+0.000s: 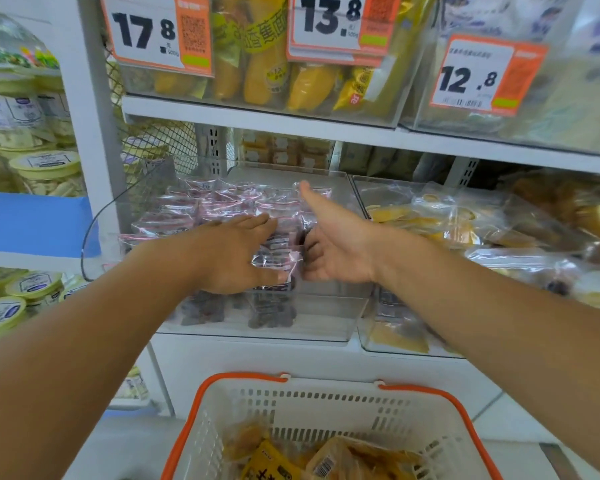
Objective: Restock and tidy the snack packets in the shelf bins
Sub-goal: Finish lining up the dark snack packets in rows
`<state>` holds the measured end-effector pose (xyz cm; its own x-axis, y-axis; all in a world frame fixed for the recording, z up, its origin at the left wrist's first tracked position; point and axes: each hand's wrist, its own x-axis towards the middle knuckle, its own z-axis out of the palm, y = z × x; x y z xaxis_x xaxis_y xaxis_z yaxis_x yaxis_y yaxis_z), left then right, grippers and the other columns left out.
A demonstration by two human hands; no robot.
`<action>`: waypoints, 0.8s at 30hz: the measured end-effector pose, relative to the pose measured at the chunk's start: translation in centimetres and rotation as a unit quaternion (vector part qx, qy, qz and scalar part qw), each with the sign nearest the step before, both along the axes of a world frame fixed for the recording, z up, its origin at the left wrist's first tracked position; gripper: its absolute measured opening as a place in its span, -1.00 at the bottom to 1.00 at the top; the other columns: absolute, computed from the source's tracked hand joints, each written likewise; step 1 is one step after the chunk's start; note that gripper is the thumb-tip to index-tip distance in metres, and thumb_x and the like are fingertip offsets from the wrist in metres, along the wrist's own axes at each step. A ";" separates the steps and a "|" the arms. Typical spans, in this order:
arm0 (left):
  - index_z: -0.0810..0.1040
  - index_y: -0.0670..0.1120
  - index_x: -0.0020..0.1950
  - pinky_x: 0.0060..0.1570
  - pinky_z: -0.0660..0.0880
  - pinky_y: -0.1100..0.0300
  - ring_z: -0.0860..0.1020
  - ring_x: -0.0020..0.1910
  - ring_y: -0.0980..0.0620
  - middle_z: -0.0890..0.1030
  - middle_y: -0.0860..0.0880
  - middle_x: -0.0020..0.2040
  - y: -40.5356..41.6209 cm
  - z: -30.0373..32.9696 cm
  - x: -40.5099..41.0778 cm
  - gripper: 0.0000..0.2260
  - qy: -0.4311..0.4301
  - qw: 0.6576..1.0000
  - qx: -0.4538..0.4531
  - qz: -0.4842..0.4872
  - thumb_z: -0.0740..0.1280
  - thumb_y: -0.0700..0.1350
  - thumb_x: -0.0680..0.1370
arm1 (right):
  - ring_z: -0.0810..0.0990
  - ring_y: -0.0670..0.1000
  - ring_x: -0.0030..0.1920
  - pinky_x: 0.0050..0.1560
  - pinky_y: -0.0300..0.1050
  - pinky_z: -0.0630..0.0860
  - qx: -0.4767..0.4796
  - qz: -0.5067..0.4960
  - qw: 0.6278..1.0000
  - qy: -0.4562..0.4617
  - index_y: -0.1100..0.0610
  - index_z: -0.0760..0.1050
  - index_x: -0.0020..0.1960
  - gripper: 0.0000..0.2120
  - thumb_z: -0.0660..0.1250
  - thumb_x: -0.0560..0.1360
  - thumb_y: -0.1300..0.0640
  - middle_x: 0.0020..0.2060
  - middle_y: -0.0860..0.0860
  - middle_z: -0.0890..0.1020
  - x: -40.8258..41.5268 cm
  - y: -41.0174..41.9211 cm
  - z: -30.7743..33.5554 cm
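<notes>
Head view: both hands reach into a clear shelf bin [326, 317] of pink-edged snack packets [222, 202]. The left hand [234, 254] lies flat, fingers straight, pressing the packets. The right hand [329, 244], thumb raised, curls its fingers on the packets' edge. An orange-rimmed basket [219, 403] sits below the bin.

Two bare forearms, no sleeves in view up to the frame edge. Left hand [232, 254] and right hand [333, 244] ungloved. No watch, ring or band on either wrist or on visible fingers [257, 221].
</notes>
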<state>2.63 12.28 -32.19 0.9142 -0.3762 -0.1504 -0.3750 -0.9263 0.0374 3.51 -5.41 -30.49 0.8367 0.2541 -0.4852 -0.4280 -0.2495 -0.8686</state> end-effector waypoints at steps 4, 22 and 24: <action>0.05 0.03 0.62 0.51 0.16 -0.06 0.12 0.57 -0.05 0.11 -0.01 0.61 -1.9 0.9 -1.0 -0.18 -0.116 0.986 -0.111 -0.040 0.15 0.26 0.39 | 0.70 -0.01 -0.01 0.09 -0.06 0.64 -0.308 0.033 0.867 -0.390 0.13 0.64 0.13 -0.47 0.20 0.58 -0.30 0.05 0.05 0.71 -4.6 -6.2 4.7; 0.54 0.03 0.04 0.00 0.44 0.10 0.51 -0.04 -0.04 0.58 0.02 -0.11 -16.4 -0.2 0.4 -0.55 -0.232 0.950 0.071 -0.195 0.16 0.35 0.48 | 0.57 0.15 0.13 0.06 0.03 0.57 -0.642 0.228 0.662 -0.313 0.05 0.54 0.25 -0.66 0.46 0.50 0.06 0.07 0.05 0.62 -2.7 -18.9 0.1; 0.52 0.00 -0.01 -0.08 0.31 0.11 0.50 -0.08 -0.05 0.54 0.01 -0.17 -17.6 0.7 0.9 -0.50 -0.189 0.959 0.134 -0.164 0.17 0.42 0.47 | 0.55 0.12 0.18 0.09 -0.01 0.55 -0.660 0.240 0.658 -0.272 0.00 0.42 0.41 -0.38 0.52 0.42 -0.09 0.19 -0.01 0.59 -2.1 -20.2 -0.4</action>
